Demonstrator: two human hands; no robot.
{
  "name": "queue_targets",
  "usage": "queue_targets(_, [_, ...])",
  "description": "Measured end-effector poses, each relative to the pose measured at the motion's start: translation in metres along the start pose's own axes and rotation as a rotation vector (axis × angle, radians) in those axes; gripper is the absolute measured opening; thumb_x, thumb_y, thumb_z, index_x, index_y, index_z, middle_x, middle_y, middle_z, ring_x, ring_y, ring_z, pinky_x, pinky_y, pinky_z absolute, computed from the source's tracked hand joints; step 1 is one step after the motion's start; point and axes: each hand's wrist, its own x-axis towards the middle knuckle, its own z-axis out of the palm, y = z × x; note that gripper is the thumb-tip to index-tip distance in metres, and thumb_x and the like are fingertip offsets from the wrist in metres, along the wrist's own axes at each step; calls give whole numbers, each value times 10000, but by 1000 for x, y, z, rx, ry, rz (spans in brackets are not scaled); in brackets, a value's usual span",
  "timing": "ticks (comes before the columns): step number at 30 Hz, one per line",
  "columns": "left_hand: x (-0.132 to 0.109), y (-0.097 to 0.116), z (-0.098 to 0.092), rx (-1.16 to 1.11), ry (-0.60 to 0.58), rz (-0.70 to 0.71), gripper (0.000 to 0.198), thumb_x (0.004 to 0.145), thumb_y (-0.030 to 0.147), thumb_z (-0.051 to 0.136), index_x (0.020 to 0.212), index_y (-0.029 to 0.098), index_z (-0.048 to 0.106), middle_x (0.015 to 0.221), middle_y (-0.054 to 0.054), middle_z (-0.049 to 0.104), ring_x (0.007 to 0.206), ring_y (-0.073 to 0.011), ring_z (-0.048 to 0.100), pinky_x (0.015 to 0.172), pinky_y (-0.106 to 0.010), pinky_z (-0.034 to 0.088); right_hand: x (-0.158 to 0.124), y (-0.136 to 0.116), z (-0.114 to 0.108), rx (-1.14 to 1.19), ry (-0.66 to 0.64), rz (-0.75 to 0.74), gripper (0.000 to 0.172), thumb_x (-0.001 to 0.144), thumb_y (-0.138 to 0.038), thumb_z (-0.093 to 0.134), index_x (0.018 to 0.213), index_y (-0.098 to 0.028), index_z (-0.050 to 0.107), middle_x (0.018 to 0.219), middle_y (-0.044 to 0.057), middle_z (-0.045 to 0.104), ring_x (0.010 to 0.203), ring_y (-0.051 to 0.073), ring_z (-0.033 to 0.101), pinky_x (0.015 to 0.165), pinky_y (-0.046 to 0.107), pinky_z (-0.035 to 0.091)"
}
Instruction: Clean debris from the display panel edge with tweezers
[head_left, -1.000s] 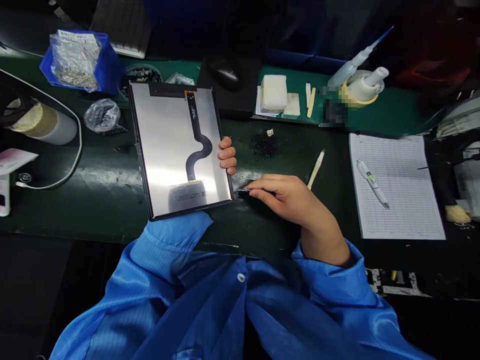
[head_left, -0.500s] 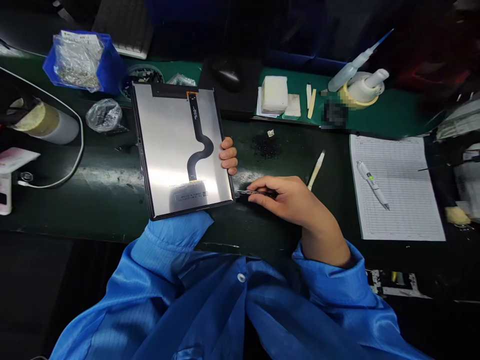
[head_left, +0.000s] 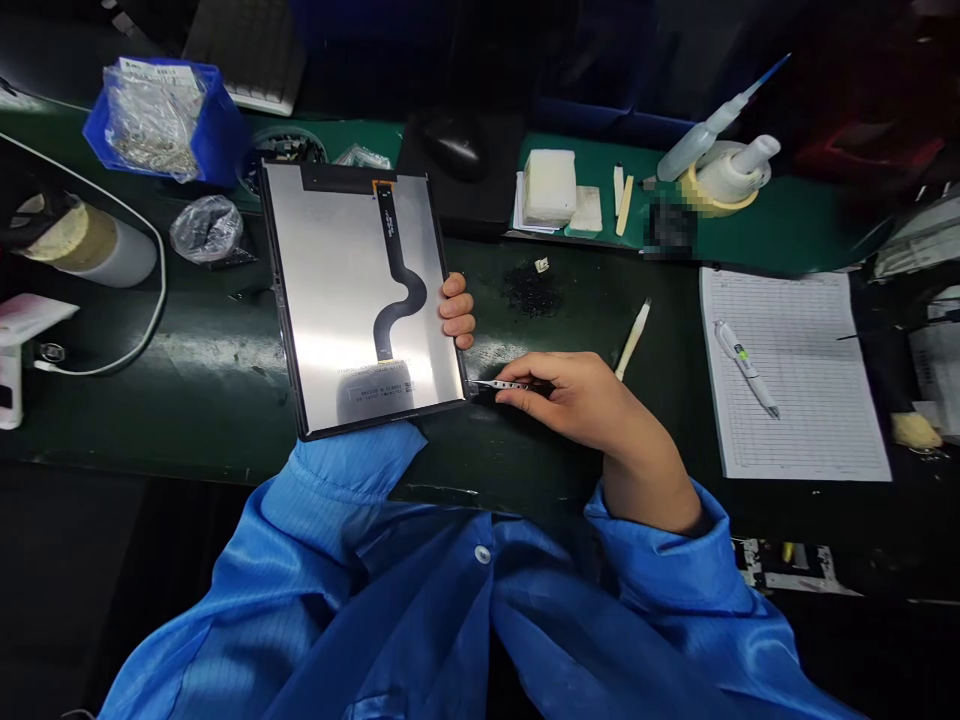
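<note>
A tablet display panel (head_left: 337, 290), silver-backed with a black frame, is held up over the bench. Down its back runs a curved black flex cable (head_left: 409, 290). My left hand (head_left: 457, 311) supports the panel from beneath; only its fingertips show, curled over the right edge, and the palm is hidden. Pinched in my right hand (head_left: 562, 392) are metal tweezers (head_left: 510, 385), their tips at the panel's lower right corner. I cannot make out whether the tips grip anything there.
Black scraps (head_left: 532, 290) and a pale brush-like stick (head_left: 634, 338) lie beyond my right hand. Further right is a printed form (head_left: 810, 400) with a white pen (head_left: 746, 370) on it. At the back stand a blue bin (head_left: 217, 125), white pads (head_left: 549, 188) and a bottle (head_left: 694, 150).
The tweezers have turned slightly in my right fingers, so their row of holes now shows. The panel and my left hand have hardly moved.
</note>
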Motion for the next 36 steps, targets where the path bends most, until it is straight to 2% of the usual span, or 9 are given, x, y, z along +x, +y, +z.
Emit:
queue_targets(4, [0,0,1,-1,-11,-10,289,1047,378,353,879,193,497,601,21,400,487,-84,370,591,-254,401,2,-1,-1,-30,-4,-56,165,989,-256,616,995,-247,780,974,39,801,885,198,736,783,314,545])
queue_targets(9, [4,1,-4,-28,-82,-26,353,1040,411,298,818,189,457,606,6,406,476,-87,383,496,-235,408,0,0,0,12,-6,28,129,928,-317,716,1021,-243,765,881,13,791,770,178,724,700,286,536])
queue_targets(11, [7,2,-7,-43,-136,-60,381,1040,423,259,802,187,440,609,3,406,473,-90,402,481,-240,433,0,0,1,2,0,10,130,917,-321,735,1012,-239,766,870,12,788,757,175,720,691,283,532])
queue_targets(16, [9,4,-10,-41,-145,-74,347,1034,386,277,793,189,428,605,5,400,471,-90,395,473,-240,444,1,-1,-1,-33,-3,-67,167,990,-250,616,988,-244,783,974,33,807,874,193,741,788,307,551])
queue_targets(22, [10,3,-15,-67,-190,-79,364,1037,437,290,832,192,465,637,-8,435,498,-99,410,508,-251,443,-1,-2,0,12,4,34,133,906,-317,742,1017,-249,764,856,4,787,743,173,722,673,277,532])
queue_targets(25, [11,6,-16,-70,-226,-118,400,1041,455,241,818,194,446,625,-9,427,498,-110,413,521,-261,432,0,-1,0,0,6,-25,100,936,-283,708,1009,-246,767,932,18,799,822,184,736,733,289,542])
queue_targets(29, [12,8,-17,-51,-232,-133,406,1044,438,207,814,195,437,627,-8,416,507,-115,408,552,-270,416,2,-1,-2,-28,-8,-84,160,992,-244,619,1012,-239,778,989,31,806,893,189,744,786,296,547])
queue_targets(33, [12,6,-19,-53,-231,-122,354,1040,423,286,821,198,451,643,-8,422,519,-117,388,575,-276,396,0,-2,-1,-1,-28,-7,129,971,-286,656,993,-242,776,903,13,803,803,178,739,724,288,539])
queue_targets(36, [12,4,-17,-62,-251,-104,385,1053,411,249,822,192,466,640,-5,424,515,-108,359,567,-276,354,0,-3,0,16,-15,45,118,902,-314,754,994,-241,771,840,0,788,746,173,726,675,278,526])
